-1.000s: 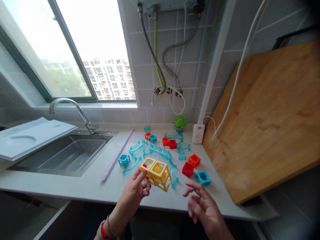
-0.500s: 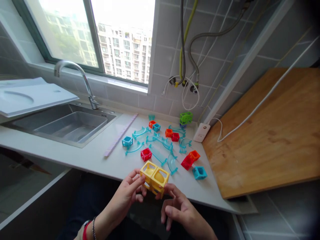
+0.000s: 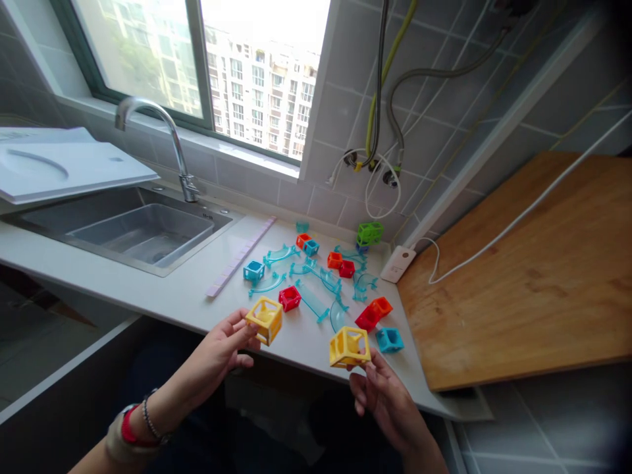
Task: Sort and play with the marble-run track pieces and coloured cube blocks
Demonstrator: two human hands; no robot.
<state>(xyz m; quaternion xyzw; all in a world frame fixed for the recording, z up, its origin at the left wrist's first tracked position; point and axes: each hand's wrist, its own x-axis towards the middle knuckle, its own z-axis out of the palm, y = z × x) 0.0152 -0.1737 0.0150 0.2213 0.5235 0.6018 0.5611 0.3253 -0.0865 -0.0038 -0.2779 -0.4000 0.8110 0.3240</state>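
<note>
Two yellow cubes are held up near the front edge of the counter (image 3: 302, 337), one in each hand and well apart. The left hand (image 3: 230, 343) pinches the left yellow cube (image 3: 265, 318) by its near side, with thumb and fingers closed on it. The right hand (image 3: 385, 390) grips the right yellow cube (image 3: 350, 347) from below and the side. Both cubes look like smooth, shiny plastic, with thick square frames, big holes in the sides and a rounded part inside (a bit like a little bowl in a box).

Just past the left cube sits a red cube (image 3: 289, 298) with holes. Close to the right cube are a blue cube (image 3: 390, 340) and a red block (image 3: 366, 317) touching an orange block (image 3: 382, 307). Between and behind the hands, see-through blue-green pieces (image 3: 313, 301), some curved and some straight, lie all over the middle, so the space past the hands is crowded. More small cubes sit among them, and a green block (image 3: 370, 233) stands at the back by the wall.

A long pale purple strip (image 3: 239, 260) lies on the left, next to the shiny metal sink (image 3: 165, 264). A flat white panel (image 3: 74, 168) covers part of that sink. On the right, a big wooden board (image 3: 523, 270) leans and blocks that side, beside a white box (image 3: 397, 263) with a cord.
</note>
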